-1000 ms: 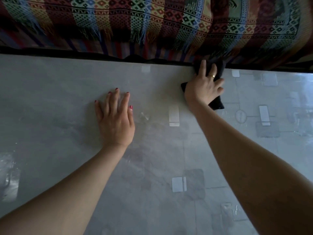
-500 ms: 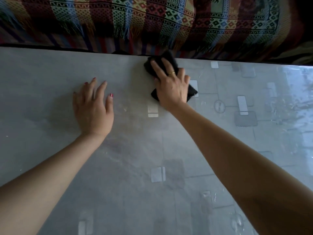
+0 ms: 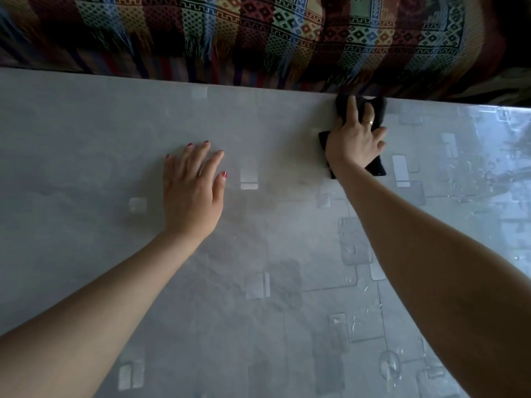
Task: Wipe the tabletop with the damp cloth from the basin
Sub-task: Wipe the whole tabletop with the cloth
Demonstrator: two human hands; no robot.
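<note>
Right hand (image 3: 355, 142) pressed flat on the black cloth (image 3: 373, 168) at the far edge of the counter (image 3: 86, 139), fingers spread and nearly straight over it, not bunched round it. Cloth's far end sits at the counter's edge, just below the patterned blanket (image 3: 258, 38) hanging beyond; a near corner shows past my wrist.

Left hand (image 3: 192, 191) lies open, palm down on the bare counter, well apart from the cloth, holding nothing. Judged to be bracing my reach.

Handling estimate: cloth soft, limp, light; folds under the palm, no stiffness. If damp, it should cling to the glossy patterned surface and drag instead of skating. Surface to the right looks shiny, possibly wet.

Best hold: flat palm over the middle, fingertips pinning the leading edge so it does not roll up. Watch the far edge; the cloth could slip over it or snag the blanket's fringe.
</note>
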